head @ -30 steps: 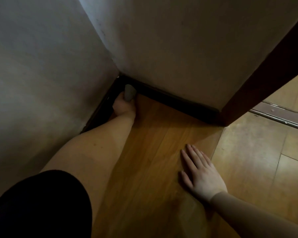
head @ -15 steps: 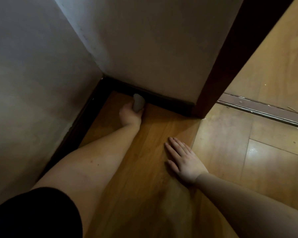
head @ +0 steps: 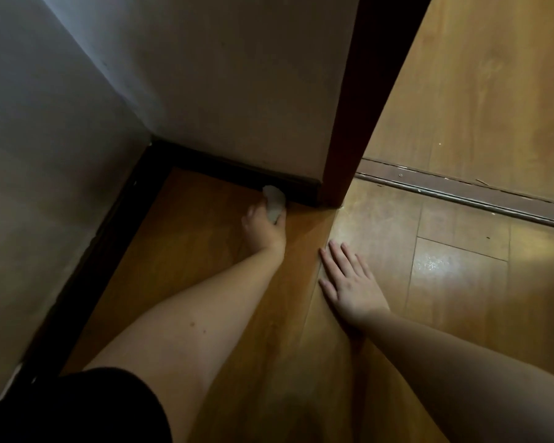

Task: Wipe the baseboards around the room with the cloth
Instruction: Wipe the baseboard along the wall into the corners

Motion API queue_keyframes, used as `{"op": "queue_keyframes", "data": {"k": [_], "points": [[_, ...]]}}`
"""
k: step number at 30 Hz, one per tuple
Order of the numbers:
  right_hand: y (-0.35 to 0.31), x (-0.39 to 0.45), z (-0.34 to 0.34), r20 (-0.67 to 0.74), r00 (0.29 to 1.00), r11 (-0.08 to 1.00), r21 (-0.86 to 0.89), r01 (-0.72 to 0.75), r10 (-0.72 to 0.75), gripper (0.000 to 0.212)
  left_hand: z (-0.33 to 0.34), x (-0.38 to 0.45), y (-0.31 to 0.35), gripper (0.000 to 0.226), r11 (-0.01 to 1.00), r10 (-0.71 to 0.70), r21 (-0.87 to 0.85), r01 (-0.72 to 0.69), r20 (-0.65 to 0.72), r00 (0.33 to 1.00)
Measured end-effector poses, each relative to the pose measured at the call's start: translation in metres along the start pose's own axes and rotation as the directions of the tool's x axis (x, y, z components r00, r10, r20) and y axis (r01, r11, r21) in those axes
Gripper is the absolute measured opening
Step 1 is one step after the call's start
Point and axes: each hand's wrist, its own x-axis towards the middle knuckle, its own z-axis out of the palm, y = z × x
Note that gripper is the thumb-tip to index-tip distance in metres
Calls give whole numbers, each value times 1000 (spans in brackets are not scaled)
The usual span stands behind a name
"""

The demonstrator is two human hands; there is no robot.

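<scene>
Left grip clutches the cloth against the baseboard; right grip rests flat, fingers straight, on the floor.

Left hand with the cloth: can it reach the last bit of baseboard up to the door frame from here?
Probably yes. The left hand holds the cloth against the baseboard already, close to the door frame, and only bare floor lies between.

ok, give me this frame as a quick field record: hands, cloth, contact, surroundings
left hand: grips the cloth
cloth contact: pressed to the dark baseboard of the far wall, near the door frame
right hand: flat on the wooden floor, fingers spread
other: metal threshold strip across the doorway
</scene>
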Motion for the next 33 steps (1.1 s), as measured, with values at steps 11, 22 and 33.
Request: {"op": "queue_keyframes", "data": {"k": [11, 22, 33], "points": [[-9, -16, 3, -20, 1000, 1000, -18, -1, 1, 62, 4, -8, 4, 50, 916, 372, 34, -399, 298, 879], [-19, 7, 9, -62, 997, 999, 21, -48, 49, 59, -56, 37, -39, 49, 990, 93, -106, -94, -13, 996], [-27, 23, 13, -100, 994, 998, -33, -49, 46, 63, -119, 116, -81, 53, 953, -256, -224, 204, -236, 937]]}}
